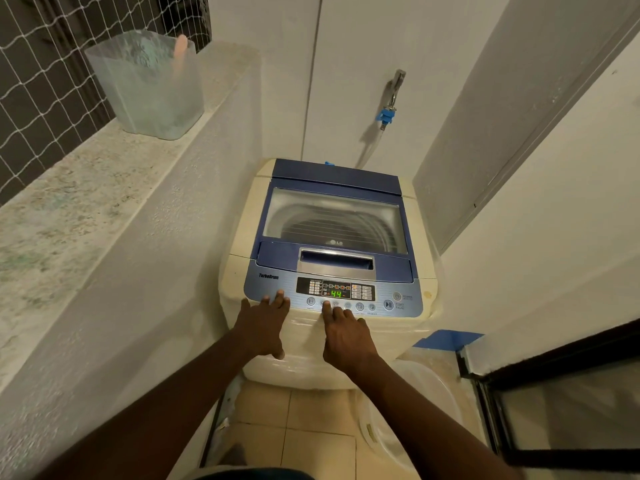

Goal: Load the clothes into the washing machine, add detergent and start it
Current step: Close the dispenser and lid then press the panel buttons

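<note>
A cream top-loading washing machine (242,237) with a blue lid (332,181) stands in front of me, lid down. Through the lid's window only the drum wall shows; no clothes are visible. The control panel (332,296) is lit and its green display reads 44. My left hand (265,323) rests flat on the panel's left front edge, fingers spread. My right hand (346,337) lies at the front edge with its index finger on a round button in the row below the display. Neither hand holds anything.
A translucent plastic tub (149,88) with pale powder and a scoop handle sits on the stone ledge (69,209) at left. A tap with a blue hose fitting (386,114) is on the back wall. A white basin (408,420) lies on the floor at right, beside a dark-framed door (554,393).
</note>
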